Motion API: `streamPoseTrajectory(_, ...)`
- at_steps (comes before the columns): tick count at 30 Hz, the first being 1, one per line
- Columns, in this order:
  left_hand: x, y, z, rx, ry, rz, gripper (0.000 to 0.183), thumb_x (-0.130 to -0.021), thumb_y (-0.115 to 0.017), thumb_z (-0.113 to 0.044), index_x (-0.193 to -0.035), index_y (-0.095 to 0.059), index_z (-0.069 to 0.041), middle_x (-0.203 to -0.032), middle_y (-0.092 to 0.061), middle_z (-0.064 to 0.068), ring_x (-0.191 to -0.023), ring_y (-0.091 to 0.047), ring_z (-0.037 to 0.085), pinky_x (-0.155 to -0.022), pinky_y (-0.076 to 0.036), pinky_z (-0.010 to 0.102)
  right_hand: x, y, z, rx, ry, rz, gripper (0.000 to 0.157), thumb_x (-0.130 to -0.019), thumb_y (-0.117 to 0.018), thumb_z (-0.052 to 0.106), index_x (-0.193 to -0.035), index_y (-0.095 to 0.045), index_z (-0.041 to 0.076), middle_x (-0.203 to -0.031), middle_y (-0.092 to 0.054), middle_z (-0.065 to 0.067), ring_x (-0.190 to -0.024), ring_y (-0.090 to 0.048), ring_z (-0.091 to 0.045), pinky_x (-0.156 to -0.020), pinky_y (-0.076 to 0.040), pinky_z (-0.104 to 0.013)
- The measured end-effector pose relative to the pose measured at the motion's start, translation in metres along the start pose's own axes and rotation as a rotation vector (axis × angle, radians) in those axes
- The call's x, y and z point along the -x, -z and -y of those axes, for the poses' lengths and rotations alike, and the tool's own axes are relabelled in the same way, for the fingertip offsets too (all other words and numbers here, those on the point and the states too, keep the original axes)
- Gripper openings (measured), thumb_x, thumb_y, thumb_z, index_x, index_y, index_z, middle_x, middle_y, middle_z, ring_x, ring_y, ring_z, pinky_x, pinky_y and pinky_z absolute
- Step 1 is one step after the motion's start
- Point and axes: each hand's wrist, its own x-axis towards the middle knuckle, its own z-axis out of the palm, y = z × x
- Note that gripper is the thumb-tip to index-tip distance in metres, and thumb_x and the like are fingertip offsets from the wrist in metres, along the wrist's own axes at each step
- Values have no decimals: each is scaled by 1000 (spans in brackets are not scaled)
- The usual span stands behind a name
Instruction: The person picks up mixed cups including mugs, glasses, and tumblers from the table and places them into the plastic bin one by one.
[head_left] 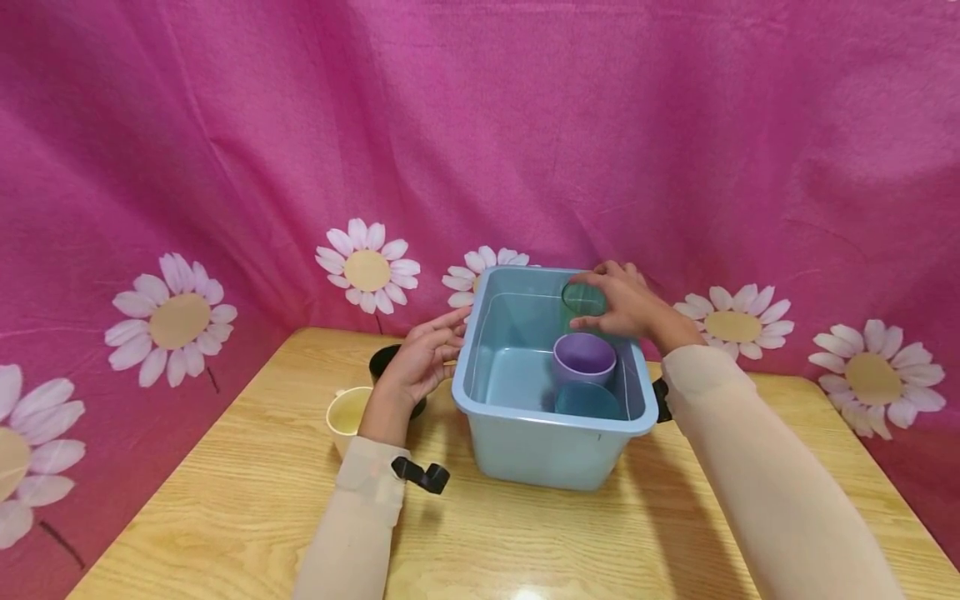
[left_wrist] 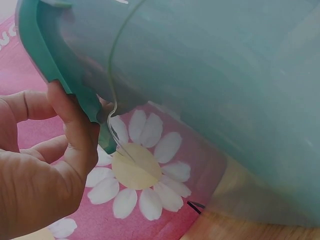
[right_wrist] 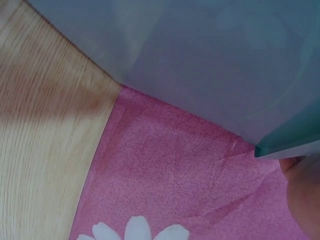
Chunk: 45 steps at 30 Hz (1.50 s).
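Observation:
A light blue basin (head_left: 525, 450) stands on the table. My left hand (head_left: 422, 354) holds the left rim from outside; in the left wrist view its bent fingers (left_wrist: 70, 115) meet the overhanging lip. Over the far right corner, my right hand (head_left: 618, 298) grips a clear green glass (head_left: 573, 298) inside the basin, thumb on the near side and fingers across the top. A purple cup (head_left: 583, 354) and a teal see-through cup (head_left: 587, 402) sit along the basin's right side. The right wrist view shows mostly the basin wall (right_wrist: 200, 50) and little of the hand.
Left of the basin, partly behind my left hand and wrist, are a black cup (head_left: 382, 360) and a cream cup (head_left: 347, 412). The wooden table (head_left: 480, 542) spreads in front. A pink cloth (head_left: 480, 125) with white daisies hangs behind and at the sides.

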Motion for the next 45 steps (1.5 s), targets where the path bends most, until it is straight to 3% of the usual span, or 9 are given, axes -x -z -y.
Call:
streamPoseTrajectory(8, 1, 0, -1, 4, -7, 0, 58, -98, -43, 3, -154, -45, -8, -135, -53, 15, -77, -64, 14, -65, -57, 25, -3, -1, 0, 25, -7, 40, 81, -78, -87, 42, -149, -55, 19, -142, -45, -20, -123, -37, -38, -94, -29, -57)
streamPoseTrajectory(18, 1, 0, 0, -3, -11, -2, 58, -97, -46, 2, -154, -47, -8, -133, -54, 15, -77, -64, 14, -65, -57, 25, -4, -4, -1, 28, -25, 123, 85, -76, -87, 44, -150, -53, 20, -141, -48, -21, -124, -40, -39, -90, -23, -59)
streamPoseTrajectory(27, 0, -1, 1, 0, -15, 20, 62, -94, -43, 5, -156, -42, -5, -137, -53, 15, -77, -65, 11, -63, -56, 24, -6, -5, -2, -5, -76, 208, 84, -77, -87, 40, -150, -53, 18, -155, -35, -24, -142, -26, -47, -107, -15, -78)
streamPoseTrajectory(34, 0, -1, 0, 3, -18, 28, 62, -95, -43, 4, -156, -42, -6, -143, -50, 18, -77, -65, 12, -64, -56, 25, -8, -4, -1, -82, -56, 249, 82, -78, -89, 33, -149, -53, 11, -154, -34, -27, -143, -24, -48, -110, -33, -71)
streamPoseTrajectory(45, 1, -1, 0, -4, -12, 16, 61, -95, -44, 4, -155, -43, -6, -143, -51, 17, -78, -65, 13, -65, -56, 25, -7, -5, -2, -81, -49, 264, 81, -78, -89, 35, -148, -55, 12, -148, -40, -24, -139, -30, -45, -107, -38, -68)
